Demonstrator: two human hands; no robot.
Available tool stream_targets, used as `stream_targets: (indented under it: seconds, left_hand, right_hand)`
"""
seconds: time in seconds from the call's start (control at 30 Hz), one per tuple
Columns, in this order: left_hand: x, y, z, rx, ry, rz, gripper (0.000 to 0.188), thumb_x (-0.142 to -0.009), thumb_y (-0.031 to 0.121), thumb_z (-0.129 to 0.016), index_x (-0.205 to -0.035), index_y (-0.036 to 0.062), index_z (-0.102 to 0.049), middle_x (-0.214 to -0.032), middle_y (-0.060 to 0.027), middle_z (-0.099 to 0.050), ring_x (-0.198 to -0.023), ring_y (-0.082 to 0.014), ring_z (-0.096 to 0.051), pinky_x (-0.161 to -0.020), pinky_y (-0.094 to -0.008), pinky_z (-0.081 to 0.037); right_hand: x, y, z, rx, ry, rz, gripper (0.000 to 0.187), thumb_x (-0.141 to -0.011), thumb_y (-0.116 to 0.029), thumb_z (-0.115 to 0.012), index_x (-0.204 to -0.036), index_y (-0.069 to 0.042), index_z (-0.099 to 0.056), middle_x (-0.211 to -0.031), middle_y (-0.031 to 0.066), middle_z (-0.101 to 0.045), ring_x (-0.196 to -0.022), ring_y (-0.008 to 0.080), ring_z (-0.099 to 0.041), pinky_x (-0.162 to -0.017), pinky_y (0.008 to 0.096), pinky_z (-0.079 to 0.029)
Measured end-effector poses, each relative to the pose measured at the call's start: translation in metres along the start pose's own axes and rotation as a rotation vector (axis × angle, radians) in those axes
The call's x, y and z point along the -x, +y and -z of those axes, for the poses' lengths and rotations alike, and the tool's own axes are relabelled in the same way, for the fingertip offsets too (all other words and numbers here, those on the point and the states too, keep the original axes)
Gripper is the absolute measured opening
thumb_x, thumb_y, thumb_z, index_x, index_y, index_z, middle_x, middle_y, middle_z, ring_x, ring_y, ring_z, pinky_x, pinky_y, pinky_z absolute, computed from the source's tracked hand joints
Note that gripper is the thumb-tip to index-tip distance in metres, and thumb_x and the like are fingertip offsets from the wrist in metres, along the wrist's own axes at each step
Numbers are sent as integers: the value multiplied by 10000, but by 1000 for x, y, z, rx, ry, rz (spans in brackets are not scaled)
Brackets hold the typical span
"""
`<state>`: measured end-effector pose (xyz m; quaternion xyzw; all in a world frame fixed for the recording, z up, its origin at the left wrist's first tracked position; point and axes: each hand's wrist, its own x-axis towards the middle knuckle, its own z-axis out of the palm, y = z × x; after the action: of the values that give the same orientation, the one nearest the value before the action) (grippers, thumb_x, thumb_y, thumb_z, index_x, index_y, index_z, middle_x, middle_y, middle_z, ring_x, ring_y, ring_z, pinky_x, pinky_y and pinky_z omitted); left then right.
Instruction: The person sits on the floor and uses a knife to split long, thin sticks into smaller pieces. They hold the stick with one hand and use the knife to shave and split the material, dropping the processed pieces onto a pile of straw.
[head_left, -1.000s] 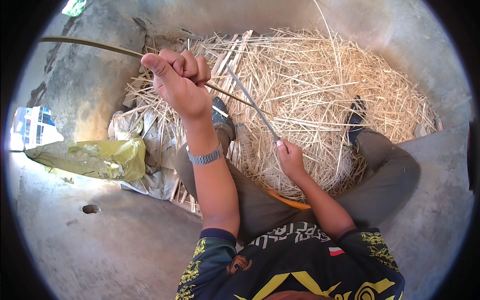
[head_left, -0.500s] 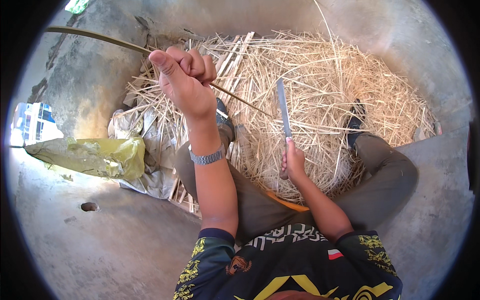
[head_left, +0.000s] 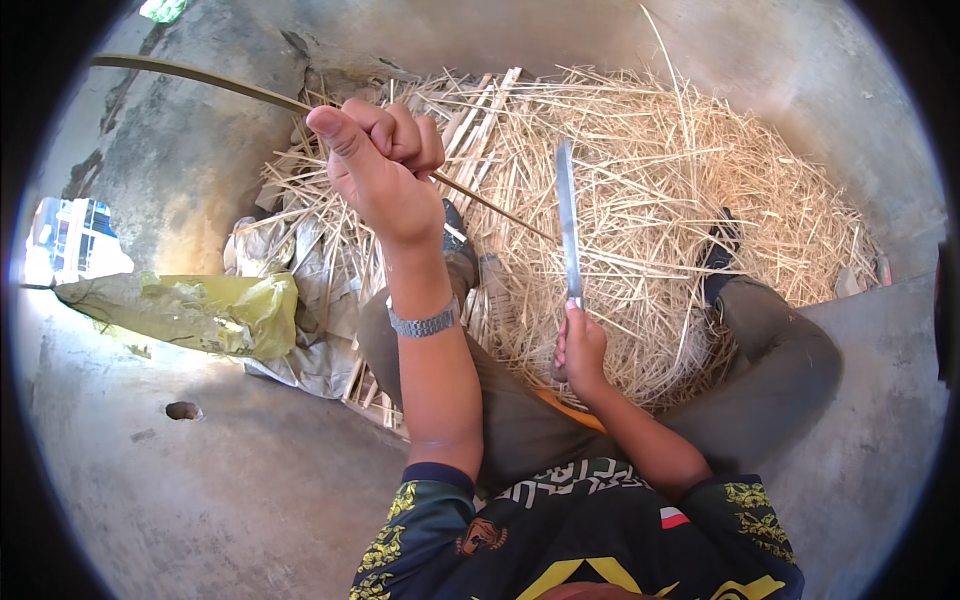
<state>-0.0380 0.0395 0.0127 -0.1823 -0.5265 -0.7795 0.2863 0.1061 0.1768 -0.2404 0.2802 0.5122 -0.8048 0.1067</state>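
Note:
Raised at the upper left, my left hand (head_left: 385, 165) is closed around a long, thin greenish strip (head_left: 205, 80) that looks like split bamboo. One end of the strip runs out to the far left; the other slants down to the right, its tip close to the blade. My right hand (head_left: 582, 350) grips the handle of a long straight knife (head_left: 568, 215) in front of my lap. The blade points away from me, nearly upright in the picture. Whether strip and blade touch, I cannot tell.
Between my legs and beyond spreads a heap of pale shavings and strips (head_left: 640, 180). A yellow plastic sack (head_left: 245, 310) lies at the left, beside crumpled grey sheeting (head_left: 310, 370). Concrete walls surround me, with a small hole (head_left: 183, 410) in the concrete at the left.
My right hand has turned the knife slightly more upright and nudged it away from me. The left hand keeps its grip on the strip; the whole view has shifted a little.

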Motion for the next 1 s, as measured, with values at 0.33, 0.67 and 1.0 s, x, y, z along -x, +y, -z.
stream_targets:
  seconds: [0.33,0.67,1.0]
  left_hand:
    - [-1,1,9,12,21,-12,612,-1011,682,-374,-709,166,-242,-593,45,-161,-504,-103,-146,-471,-292,-129]
    - [2,1,1,50,72,7,635,-1007,697,-378,-690,165,-237,-572,43,-153,-494,-106,-125,-468,-292,-124]
    - [1,0,4,36,82,-12,640,-997,704,-404,-688,170,-233,-573,46,-154,-496,-103,-121,-468,-289,-112]
  right_hand:
    - [-15,-19,6,282,-21,275,471,-1003,-381,-626,-636,-113,-497,-545,-57,-418,-468,65,-356,-453,278,-280]
    - [-51,19,21,419,-93,217,446,-998,-404,-626,-682,-106,-523,-529,-37,-446,-397,64,-386,-374,261,-302]
    - [0,-41,5,657,-156,449,476,-988,-415,-636,-701,-41,-573,-558,-9,-470,-531,91,-407,-510,323,-352]
